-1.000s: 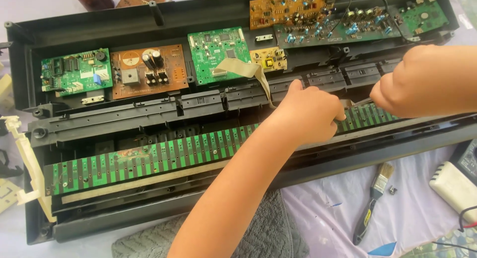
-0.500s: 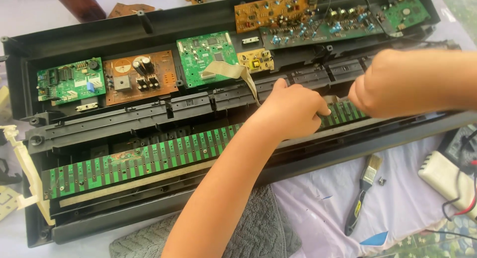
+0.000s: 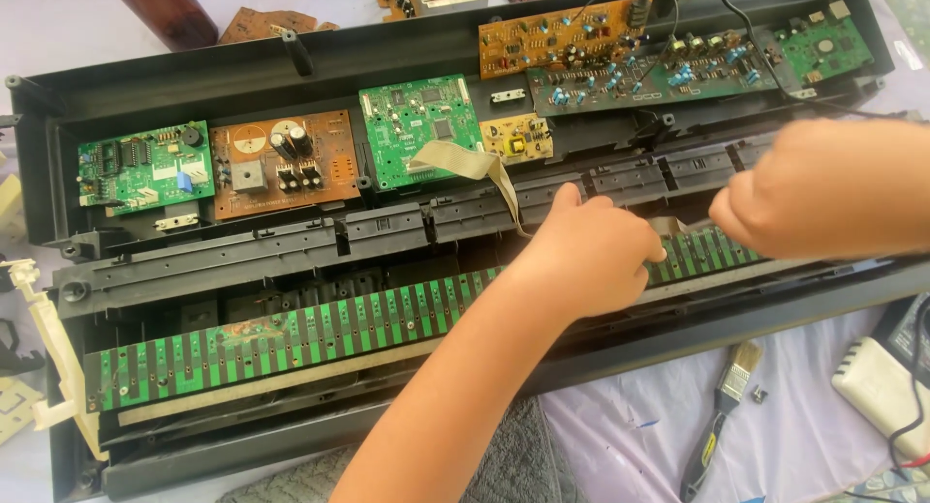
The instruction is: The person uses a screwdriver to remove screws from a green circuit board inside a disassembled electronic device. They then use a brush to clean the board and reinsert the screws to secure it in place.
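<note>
An opened black keyboard case (image 3: 194, 87) lies across the table with several circuit boards inside. A long green contact board (image 3: 291, 338) runs along its front. My left hand (image 3: 586, 256) rests knuckles-up on the right part of that green board, with its fingers curled down against the black rail (image 3: 387, 227). My right hand (image 3: 823, 188) hovers just to the right of it, with its fingertips hidden. A small pale strip (image 3: 673, 224) shows between the two hands; I cannot tell which hand holds it. A beige ribbon cable (image 3: 465, 162) runs from the middle green board (image 3: 421, 130) toward my left hand.
A paintbrush (image 3: 722, 416) lies on the pale cloth in front of the case. A white adapter with a dark cable (image 3: 877, 392) sits at the right edge. A grey towel (image 3: 523, 464) lies under my left forearm. Loose brown boards (image 3: 262, 24) lie behind the case.
The view has shifted a little, so the case sits lower in the frame. Both hands stay at the same spot on the right part of the green contact board.
</note>
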